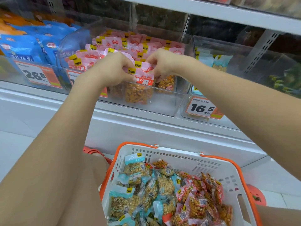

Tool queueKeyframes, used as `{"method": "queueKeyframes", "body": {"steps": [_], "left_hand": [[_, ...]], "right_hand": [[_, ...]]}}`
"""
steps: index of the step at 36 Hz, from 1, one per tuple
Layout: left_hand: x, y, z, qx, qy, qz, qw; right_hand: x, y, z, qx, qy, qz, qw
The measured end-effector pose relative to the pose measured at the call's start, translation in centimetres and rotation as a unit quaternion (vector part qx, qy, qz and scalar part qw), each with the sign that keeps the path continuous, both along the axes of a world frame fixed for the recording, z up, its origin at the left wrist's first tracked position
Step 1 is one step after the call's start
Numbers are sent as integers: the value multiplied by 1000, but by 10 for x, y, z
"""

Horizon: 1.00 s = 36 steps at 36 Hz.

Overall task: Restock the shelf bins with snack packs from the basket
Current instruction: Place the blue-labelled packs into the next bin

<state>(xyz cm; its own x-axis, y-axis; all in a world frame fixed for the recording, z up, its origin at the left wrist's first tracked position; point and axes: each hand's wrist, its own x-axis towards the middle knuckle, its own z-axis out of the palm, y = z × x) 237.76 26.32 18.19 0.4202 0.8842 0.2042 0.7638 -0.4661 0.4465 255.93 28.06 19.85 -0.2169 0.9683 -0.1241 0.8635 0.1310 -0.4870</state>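
Observation:
A clear shelf bin holds several pink snack packs of orange nuts. My left hand and my right hand both pinch the top edge of a pink snack pack at the front of this bin, standing it upright behind the clear wall. Below, a white basket with orange rim holds several light-blue packs on its left and pink packs on its right.
Blue packs fill the bin on the left above a 26.8 price tag. On the right, a bin with light-blue packs carries a 16.5 tag. A white shelf edge runs overhead. My knee is beside the basket.

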Motion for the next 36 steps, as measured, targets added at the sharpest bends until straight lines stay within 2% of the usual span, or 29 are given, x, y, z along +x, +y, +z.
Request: {"method": "queueKeyframes", "body": {"steps": [4, 6, 8, 10, 12, 14, 18, 21, 23, 26, 29, 32, 36], "left_hand": [[-1, -2, -2, -1, -14, -1, 1000], [-2, -7, -1, 23, -27, -6, 999], [-4, -14, 0, 45, -77, -5, 996], [-6, -21, 1, 88, -132, 10, 987], [-8, -28, -2, 173, -136, 28, 975], [-7, -40, -9, 237, -124, 34, 963], [8, -85, -37, 245, -150, 33, 957], [26, -123, -75, 178, -163, 15, 970], [39, -148, -108, 77, -161, 10, 984], [58, -182, -165, -75, -92, -2, 993], [69, -209, -225, -221, -1, -8, 975], [71, -231, -270, -319, 85, -24, 944], [70, -241, -298, -372, 163, -59, 912]], "right_hand": [[7, -11, -14, 48, 80, -9, 996], [10, -16, -17, 118, 75, -8, 990], [12, -25, -15, 190, 72, -26, 979], [17, -42, -9, 259, 86, -57, 960], [24, -68, -2, 318, 108, -72, 939], [32, -99, -3, 353, 143, -68, 922], [52, -163, -44, 369, 165, -68, 912], [71, -206, -102, 310, 160, -116, 930], [82, -232, -146, 205, 154, -150, 955], [103, -266, -211, 50, 104, -161, 980], [118, -294, -258, -90, 51, -146, 984], [124, -310, -288, -216, 7, -111, 970], [122, -312, -306, -206, -69, -32, 976]]}}
